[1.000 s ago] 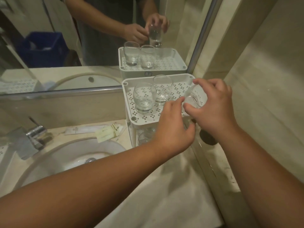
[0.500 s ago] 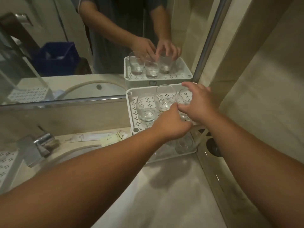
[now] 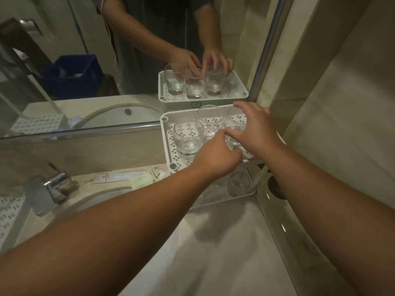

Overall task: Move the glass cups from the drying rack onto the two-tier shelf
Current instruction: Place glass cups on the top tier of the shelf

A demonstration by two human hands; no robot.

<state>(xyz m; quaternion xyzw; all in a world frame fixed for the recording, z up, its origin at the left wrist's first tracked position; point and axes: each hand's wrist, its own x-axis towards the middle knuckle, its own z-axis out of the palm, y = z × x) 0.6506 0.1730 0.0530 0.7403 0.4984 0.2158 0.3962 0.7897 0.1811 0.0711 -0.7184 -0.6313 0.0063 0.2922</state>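
Note:
A white two-tier shelf (image 3: pixel 165 133) stands in the counter's corner against the mirror. Three clear glass cups stand on its perforated top tier: a left cup (image 3: pixel 187 137), a middle cup (image 3: pixel 210 122) and a right cup (image 3: pixel 235 120). My right hand (image 3: pixel 256 129) curls around the right cup from above and from its right side. My left hand (image 3: pixel 215 157) has its fingers curled against that cup's lower left side. Another glass cup (image 3: pixel 238 183) sits on the lower tier (image 3: pixel 213 205), partly hidden under my left wrist.
A sink basin (image 3: pixel 85 201) and chrome faucet (image 3: pixel 49 189) lie to the left, with paper sachets (image 3: pixel 147 178) behind the basin. A white perforated rack (image 3: pixel 8 212) shows at the left edge. The mirror (image 3: pixel 85 60) is behind, a tiled wall to the right, and a dark round hole (image 3: pixel 275 186) beside the shelf.
The cup held tilted above the shelf's right side has come down and now stands upright on the top tier. Both hands followed it down and remain on it.

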